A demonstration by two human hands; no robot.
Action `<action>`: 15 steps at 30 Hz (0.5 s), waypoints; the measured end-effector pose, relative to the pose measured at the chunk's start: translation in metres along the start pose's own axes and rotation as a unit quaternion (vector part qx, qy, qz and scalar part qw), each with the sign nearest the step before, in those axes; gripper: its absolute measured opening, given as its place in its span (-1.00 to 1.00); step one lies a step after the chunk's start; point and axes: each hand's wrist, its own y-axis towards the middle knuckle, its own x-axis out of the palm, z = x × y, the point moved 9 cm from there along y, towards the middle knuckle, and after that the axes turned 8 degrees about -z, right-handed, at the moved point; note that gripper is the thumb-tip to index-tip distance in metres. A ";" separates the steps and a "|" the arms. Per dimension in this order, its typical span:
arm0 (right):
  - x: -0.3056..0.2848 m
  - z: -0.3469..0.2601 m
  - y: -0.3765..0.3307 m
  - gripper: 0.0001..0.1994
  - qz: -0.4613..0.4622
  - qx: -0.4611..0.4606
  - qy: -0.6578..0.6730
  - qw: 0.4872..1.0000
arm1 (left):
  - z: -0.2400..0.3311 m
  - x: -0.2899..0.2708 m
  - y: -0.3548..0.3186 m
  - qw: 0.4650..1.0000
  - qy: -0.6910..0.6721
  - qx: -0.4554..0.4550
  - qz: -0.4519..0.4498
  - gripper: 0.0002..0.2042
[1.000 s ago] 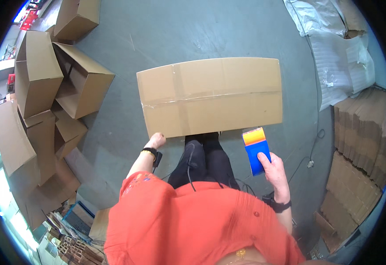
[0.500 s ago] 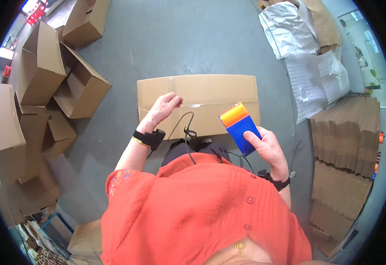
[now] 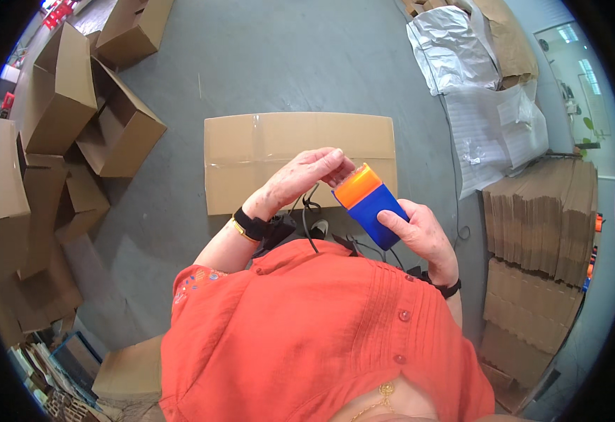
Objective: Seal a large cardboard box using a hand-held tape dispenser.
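Note:
My right hand (image 3: 423, 235) is wrapped round a blue and orange tape dispenser (image 3: 374, 211), its thumb across the blue body. The orange end tilts up and to the left. My left hand (image 3: 307, 176) reaches over to that end, thumb and fingers drawn together at its edge; what they pinch, if anything, is too small to make out. Beneath both hands a closed cardboard box (image 3: 307, 137) lies on the floor, with shiny clear tape on its top. Dark cables (image 3: 310, 204) hang between my arms.
Open cardboard boxes (image 3: 58, 98) crowd the left side. On the right stand stacks of flattened cardboard (image 3: 539, 218), with white wrapping sheets (image 3: 494, 130) behind them. A cable (image 3: 455, 162) runs along the grey floor (image 3: 286, 56) there. Papers and frames (image 3: 61, 366) sit at the lower left.
My left hand has moved right, from above the box to the orange end of the dispenser. The right hand keeps its hold. The whole view has shifted slightly.

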 end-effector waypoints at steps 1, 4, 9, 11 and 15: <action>-0.001 0.003 0.001 -0.51 -0.001 -0.002 0.000 1.000 | 0.000 0.002 0.002 0.999 0.033 0.000 -0.006 -0.51; -0.002 0.016 0.002 -0.52 -0.009 0.003 0.023 1.000 | -0.012 0.004 0.007 0.999 0.051 0.000 -0.011 -0.60; -0.006 0.017 -0.004 -0.54 -0.012 0.011 -0.007 1.000 | -0.020 0.007 0.011 1.000 0.026 0.005 -0.007 -0.69; -0.007 0.018 -0.004 -0.54 -0.014 -0.009 -0.001 1.000 | -0.016 0.010 0.010 1.000 0.027 -0.004 0.008 -0.71; -0.008 0.015 -0.002 -0.54 -0.023 -0.024 -0.023 0.999 | -0.023 0.007 0.009 0.999 0.024 0.013 0.020 -0.73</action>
